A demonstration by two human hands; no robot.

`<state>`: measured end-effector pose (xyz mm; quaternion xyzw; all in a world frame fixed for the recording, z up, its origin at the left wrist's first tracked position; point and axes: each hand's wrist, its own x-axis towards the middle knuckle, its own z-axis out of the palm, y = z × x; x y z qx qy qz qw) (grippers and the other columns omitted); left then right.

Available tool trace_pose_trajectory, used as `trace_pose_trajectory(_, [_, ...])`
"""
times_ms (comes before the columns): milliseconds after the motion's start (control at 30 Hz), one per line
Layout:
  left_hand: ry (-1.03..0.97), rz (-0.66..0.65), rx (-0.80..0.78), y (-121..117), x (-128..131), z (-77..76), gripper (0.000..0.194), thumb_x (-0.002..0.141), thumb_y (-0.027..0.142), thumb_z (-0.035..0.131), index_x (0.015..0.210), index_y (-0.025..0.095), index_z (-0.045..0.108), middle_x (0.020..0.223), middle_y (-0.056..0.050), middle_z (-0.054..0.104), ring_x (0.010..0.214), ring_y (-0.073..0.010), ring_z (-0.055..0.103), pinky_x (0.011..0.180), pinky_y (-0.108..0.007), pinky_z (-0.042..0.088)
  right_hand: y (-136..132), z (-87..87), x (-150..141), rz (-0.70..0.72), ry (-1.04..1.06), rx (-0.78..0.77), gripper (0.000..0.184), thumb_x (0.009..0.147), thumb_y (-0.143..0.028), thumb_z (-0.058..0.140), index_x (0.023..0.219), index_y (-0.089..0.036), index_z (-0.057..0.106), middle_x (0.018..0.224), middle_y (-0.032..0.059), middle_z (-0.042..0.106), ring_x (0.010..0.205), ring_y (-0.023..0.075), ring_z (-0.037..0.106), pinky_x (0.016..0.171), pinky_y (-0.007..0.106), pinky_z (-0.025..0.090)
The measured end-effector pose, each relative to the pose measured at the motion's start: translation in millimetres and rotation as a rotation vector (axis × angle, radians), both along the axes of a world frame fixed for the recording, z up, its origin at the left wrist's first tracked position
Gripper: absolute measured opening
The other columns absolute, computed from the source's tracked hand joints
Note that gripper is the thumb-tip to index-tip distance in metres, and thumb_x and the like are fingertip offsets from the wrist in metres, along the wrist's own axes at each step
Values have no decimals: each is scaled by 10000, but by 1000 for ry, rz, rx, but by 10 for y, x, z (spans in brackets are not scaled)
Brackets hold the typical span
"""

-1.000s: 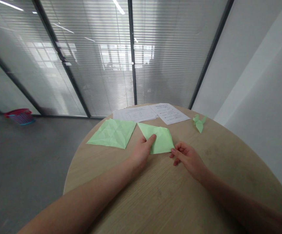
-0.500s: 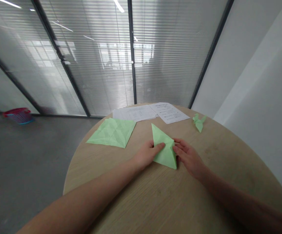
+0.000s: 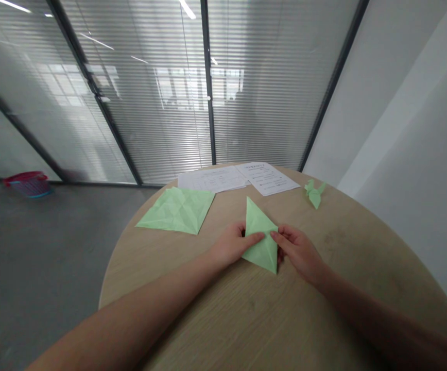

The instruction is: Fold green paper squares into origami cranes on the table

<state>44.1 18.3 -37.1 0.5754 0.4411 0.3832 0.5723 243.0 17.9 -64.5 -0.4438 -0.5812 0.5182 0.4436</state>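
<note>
Between my hands is a folded piece of light green paper (image 3: 262, 253), a kite-like shape with one point up and away and another toward me. My left hand (image 3: 233, 243) grips its left side, thumb lying on the front face and fingers behind. My right hand (image 3: 296, 251) pinches the right edge, its thumb and index finger near the middle of that side. Fingers behind the paper are partly hidden. To the left lies a flat, creased green sheet (image 3: 179, 210). A small folded green paper figure (image 3: 314, 195) sits at the far right.
White printed sheets (image 3: 213, 179) and another printed page (image 3: 269, 179) lie at the far edge of the round wooden table (image 3: 223, 319). Beyond stands a glass partition with blinds (image 3: 161, 134). A red and blue basket (image 3: 29, 184) is on the floor at left.
The folded paper has turned slightly and its right side now looks flatter. My right thumb has moved onto the front face near the right edge. My left hand holds on in about the same place.
</note>
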Motion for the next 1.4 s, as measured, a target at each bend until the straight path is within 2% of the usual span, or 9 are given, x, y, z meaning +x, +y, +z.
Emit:
trace_pose_trajectory(300, [21,0,106,22,-18,-4,286,810,331,756,1026,147,720,973,-88,771,824,-228,701,740,-341,556,-23,9,-1,86,-80,-12,438,797,-629,733,758,-218,587,580,-49,523,422,99,457,401,226,346])
trace_pose_trajectory(533, [56,-53,209,50,-42,-34,616,819,305,776,1388,178,577,1037,-88,749,878,-230,701,761,-348,563,-41,68,-2,89,-126,-35,432,775,-620,742,861,-199,692,589,-47,505,438,95,411,408,232,296])
trace_pose_trajectory(667, [101,-55,209,36,-46,-19,651,873,308,711,1480,198,504,1043,-83,744,856,-217,692,746,-341,543,-32,64,-4,40,-70,-60,425,751,-605,772,835,-197,690,570,-49,488,445,92,385,409,234,251])
trace_pose_trajectory(800, [95,69,200,29,-43,44,556,911,335,650,1433,180,535,893,-38,702,771,-184,634,698,-306,495,-6,46,-2,-35,35,-117,428,730,-598,802,786,-209,631,574,-48,483,469,97,398,413,224,249])
trace_pose_trajectory(900, [-23,123,151,17,-43,115,406,916,312,591,1306,200,602,920,-28,696,761,-165,607,668,-277,472,11,30,9,-74,87,-135,433,728,-592,811,790,-208,620,589,-48,480,491,99,408,415,212,258])
trace_pose_trajectory(1000, [-104,103,99,9,-56,159,244,861,256,565,1053,193,702,896,-21,678,735,-148,574,650,-259,451,26,10,19,-82,122,-147,438,732,-597,808,800,-206,621,597,-45,488,490,96,401,405,205,245])
trace_pose_trajectory(1100, [-162,46,40,19,-76,149,220,799,233,570,903,175,755,835,-32,658,755,-159,576,690,-275,463,34,1,24,-72,135,-146,426,753,-600,788,826,-210,634,601,-46,491,476,96,392,398,214,245])
trace_pose_trajectory(1267, [-187,-33,-20,38,-104,110,269,786,257,651,994,175,801,844,-45,680,764,-169,585,727,-297,457,40,6,38,-54,152,-138,430,754,-603,788,887,-211,670,629,-47,508,470,96,384,398,228,267])
trace_pose_trajectory(1400, [-126,-57,45,31,-122,119,297,805,262,669,1054,181,808,705,-3,613,634,-133,490,657,-278,387,45,-10,53,-3,127,-121,438,754,-596,802,903,-201,683,617,-46,533,463,95,415,400,226,292])
